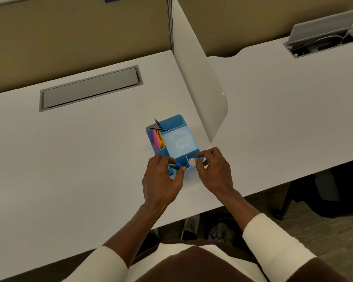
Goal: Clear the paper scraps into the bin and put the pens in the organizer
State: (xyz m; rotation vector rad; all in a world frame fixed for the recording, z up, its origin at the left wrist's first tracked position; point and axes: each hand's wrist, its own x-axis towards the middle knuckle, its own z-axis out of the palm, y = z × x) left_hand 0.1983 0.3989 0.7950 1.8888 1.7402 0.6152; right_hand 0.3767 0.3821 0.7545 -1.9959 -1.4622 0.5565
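A light blue desk organizer (pixel 179 142) stands on the white desk near the divider. Two dark pencils (pixel 159 127) lean out of its back left slot, beside colourful sticky notes (pixel 159 140). A pink eraser (pixel 192 161) lies in the front right cell. My left hand (pixel 161 181) grips the organizer's front left corner, where small blue and green items (pixel 176 165) show between the fingers. My right hand (pixel 213 169) holds the front right corner, thumb at the rim. No loose paper scraps are visible on the desk.
A white divider panel (pixel 200 78) rises just right of the organizer. A closed grey cable flap (pixel 90 88) sits in the desk behind. The neighbouring desk has an open cable box (pixel 322 40). A dark bin with crumpled contents (pixel 218 228) shows under the desk edge.
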